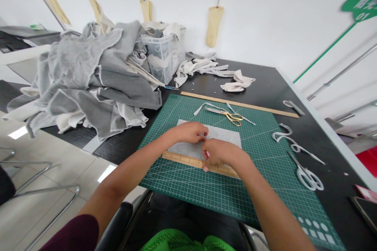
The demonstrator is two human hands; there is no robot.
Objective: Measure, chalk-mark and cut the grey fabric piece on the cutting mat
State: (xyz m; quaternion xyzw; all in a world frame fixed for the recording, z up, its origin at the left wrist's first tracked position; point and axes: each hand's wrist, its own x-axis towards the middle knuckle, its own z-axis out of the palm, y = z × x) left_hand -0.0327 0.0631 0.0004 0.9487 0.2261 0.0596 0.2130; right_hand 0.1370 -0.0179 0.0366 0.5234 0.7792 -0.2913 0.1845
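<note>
A grey piece of cloth (225,135) lies flat on the green cutting mat (188,188), with a wooden ruler (184,159) along its near edge. My left hand (193,131) is over the middle of the cloth, its fingertips pinched together; what is between them, if anything, is too small to see. Almost meeting it, my right hand (219,152) is closed, its fingers curled above the cloth and ruler. One of its fingertips reaches the ruler's near edge. The curled fingers hide whatever they hold.
Gold-handled scissors (228,115) and thin cloth strips lie beyond the cloth, before a long wooden ruler (238,104). White-handled scissors (308,176) lie to the right. A heap of grey cloth (79,66) and a clear plastic bin (165,57) occupy the left. A phone (366,213) rests at the right edge.
</note>
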